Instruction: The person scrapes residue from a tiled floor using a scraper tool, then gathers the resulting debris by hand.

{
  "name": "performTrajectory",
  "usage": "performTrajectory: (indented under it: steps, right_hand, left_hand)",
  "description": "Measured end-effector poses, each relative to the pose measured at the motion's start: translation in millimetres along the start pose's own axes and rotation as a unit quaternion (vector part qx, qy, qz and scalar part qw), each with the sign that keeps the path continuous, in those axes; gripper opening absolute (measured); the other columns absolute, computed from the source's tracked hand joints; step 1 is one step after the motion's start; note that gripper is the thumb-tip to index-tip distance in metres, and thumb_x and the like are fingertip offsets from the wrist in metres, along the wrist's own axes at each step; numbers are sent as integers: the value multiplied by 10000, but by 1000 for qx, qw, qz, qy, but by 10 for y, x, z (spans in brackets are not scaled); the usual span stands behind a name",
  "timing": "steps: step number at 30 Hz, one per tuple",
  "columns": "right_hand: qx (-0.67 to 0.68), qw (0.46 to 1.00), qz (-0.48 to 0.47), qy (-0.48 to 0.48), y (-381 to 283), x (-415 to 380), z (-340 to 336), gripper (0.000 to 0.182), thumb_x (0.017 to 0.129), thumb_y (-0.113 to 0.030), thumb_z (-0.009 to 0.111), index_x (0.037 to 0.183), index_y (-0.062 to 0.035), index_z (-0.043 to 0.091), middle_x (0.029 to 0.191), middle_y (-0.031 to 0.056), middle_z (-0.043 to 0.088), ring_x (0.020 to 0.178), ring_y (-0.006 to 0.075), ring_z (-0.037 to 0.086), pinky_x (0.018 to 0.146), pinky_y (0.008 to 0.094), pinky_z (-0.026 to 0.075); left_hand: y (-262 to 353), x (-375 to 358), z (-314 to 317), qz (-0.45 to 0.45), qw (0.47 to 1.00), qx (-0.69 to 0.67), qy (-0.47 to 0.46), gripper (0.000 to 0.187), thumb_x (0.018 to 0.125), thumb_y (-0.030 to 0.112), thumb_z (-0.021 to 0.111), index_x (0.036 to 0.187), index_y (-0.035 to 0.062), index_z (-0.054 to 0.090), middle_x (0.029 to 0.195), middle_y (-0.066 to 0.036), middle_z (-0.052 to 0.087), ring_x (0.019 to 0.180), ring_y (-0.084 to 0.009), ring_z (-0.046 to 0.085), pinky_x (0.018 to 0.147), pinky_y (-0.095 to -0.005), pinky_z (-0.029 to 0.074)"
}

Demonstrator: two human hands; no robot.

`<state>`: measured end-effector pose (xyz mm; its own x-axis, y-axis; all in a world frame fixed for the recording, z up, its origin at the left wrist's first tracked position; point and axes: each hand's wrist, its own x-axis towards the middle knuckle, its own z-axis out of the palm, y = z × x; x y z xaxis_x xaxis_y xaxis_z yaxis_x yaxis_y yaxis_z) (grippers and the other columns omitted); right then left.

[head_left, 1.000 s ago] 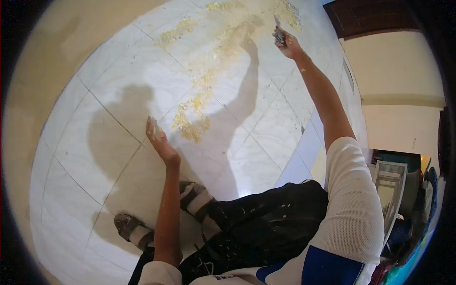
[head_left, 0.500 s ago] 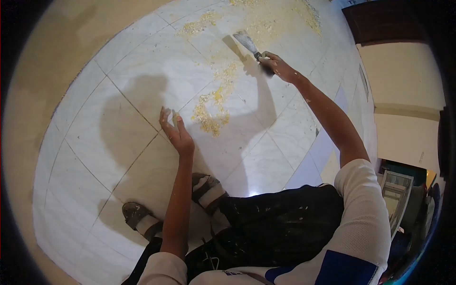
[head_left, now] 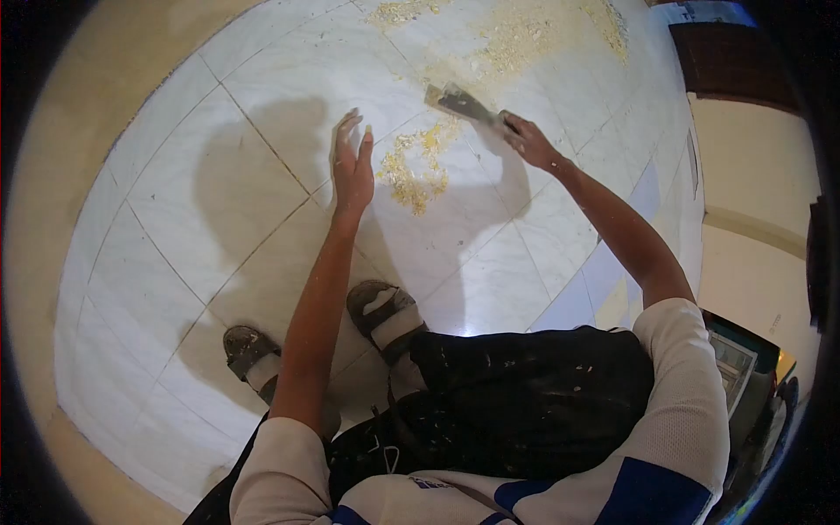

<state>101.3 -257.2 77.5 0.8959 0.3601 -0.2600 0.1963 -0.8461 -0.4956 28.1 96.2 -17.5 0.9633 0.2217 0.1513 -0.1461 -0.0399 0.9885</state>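
My right hand (head_left: 530, 142) is closed around the handle of a putty knife (head_left: 462, 102), whose wide blade points left over the floor. Just below the blade lies a pile of yellowish flakes and scrapings (head_left: 416, 171) on the white tiles. To the left of that pile, my left hand (head_left: 354, 171) is held out with thumb and fingers apart and nothing between them. Its fingertips point away from me, toward the upper part of the floor.
More scrapings (head_left: 521, 39) and pale dust spread over the far tiles, with another patch (head_left: 402, 12) at the top. My sandalled feet (head_left: 381, 306) stand on the tiled floor (head_left: 140, 289). A beige wall (head_left: 748, 157) runs along the right, near a framed pane (head_left: 733, 363).
The putty knife has swung to point more leftward and sits nearer the flake pile. My left hand has reached farther forward, up beside the pile. The camera view has shifted slightly.
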Motion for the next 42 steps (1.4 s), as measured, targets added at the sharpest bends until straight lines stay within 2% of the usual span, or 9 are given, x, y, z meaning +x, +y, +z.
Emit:
performTrajectory:
  steps: [7, 14, 22, 25, 28, 31, 37, 40, 42]
  right_hand:
    - [32, 999, 33, -13, -88, -334, 506, 386, 1101, -363, 539, 1297, -40, 613, 1053, 230, 714, 969, 395, 690, 860, 452, 529]
    - [72, 988, 82, -107, -436, -720, 806, 549, 1100, -441, 515, 1430, -5, 561, 1399, 264, 623, 1297, 427, 601, 1106, 444, 470]
    - [82, 980, 179, -27, -346, -551, 681, 495, 1107, -473, 486, 1315, -44, 619, 976, 199, 698, 877, 323, 678, 824, 405, 536]
    - [168, 968, 187, -22, -388, -549, 841, 485, 1105, -475, 495, 1294, -47, 619, 925, 155, 682, 835, 274, 653, 807, 409, 531]
    - [161, 981, 104, -38, -612, -752, 1039, 485, 1102, -475, 507, 1318, -54, 609, 969, 131, 690, 868, 242, 642, 826, 405, 529]
    - [153, 956, 162, -189, -715, -842, 1037, 482, 1096, -470, 513, 1342, -63, 595, 1060, 133, 690, 922, 226, 626, 858, 380, 513]
    - [164, 976, 142, -39, -440, -942, 776, 372, 1071, -387, 595, 1220, -52, 657, 862, 128, 647, 753, 217, 575, 731, 396, 494]
    - [70, 992, 68, -77, -160, -807, 272, 330, 1042, -364, 663, 1053, -35, 692, 744, 81, 581, 674, 154, 525, 642, 363, 457]
    - [-10, 987, 85, -139, -59, -739, -33, 329, 1040, -356, 679, 986, -31, 692, 707, 51, 554, 650, 130, 499, 613, 349, 434]
  left_hand:
    - [37, 38, 102, 104, 949, 229, -189, 524, 1079, 328, 545, 1498, 19, 484, 1516, -210, 544, 1431, -365, 493, 1204, -458, 381]
    - [104, -104, 5, 44, 945, 207, -248, 521, 1086, 358, 513, 1502, 47, 486, 1474, -164, 599, 1399, -360, 528, 1173, -441, 415]
    - [108, -23, -52, -61, 964, -44, -256, 438, 1069, 223, 550, 1458, 29, 498, 1282, -158, 712, 1211, -348, 678, 1105, -449, 464]
    - [63, -51, -37, -31, 982, -108, -155, 409, 1054, 161, 562, 1438, 28, 514, 1313, -155, 689, 1261, -324, 648, 1120, -446, 446]
    - [-9, -13, -44, 89, 990, 28, -102, 399, 1051, 168, 577, 1423, 31, 535, 1392, -165, 642, 1329, -344, 594, 1144, -443, 422]
    - [40, -80, 0, 80, 982, 98, -140, 387, 1064, 203, 563, 1409, 27, 551, 1445, -176, 601, 1364, -364, 551, 1153, -445, 412]
    - [97, -226, 75, 11, 973, 85, -214, 403, 1094, 280, 494, 1406, 32, 555, 1428, -186, 605, 1334, -387, 560, 1134, -468, 423]
    - [216, -380, 101, 28, 965, 67, -251, 410, 1096, 267, 491, 1421, 24, 550, 1456, -213, 576, 1351, -392, 546, 1147, -462, 410]
    - [172, -547, 190, -47, 968, 2, -247, 418, 1092, 255, 494, 1435, 20, 542, 1457, -231, 566, 1369, -389, 533, 1162, -451, 397]
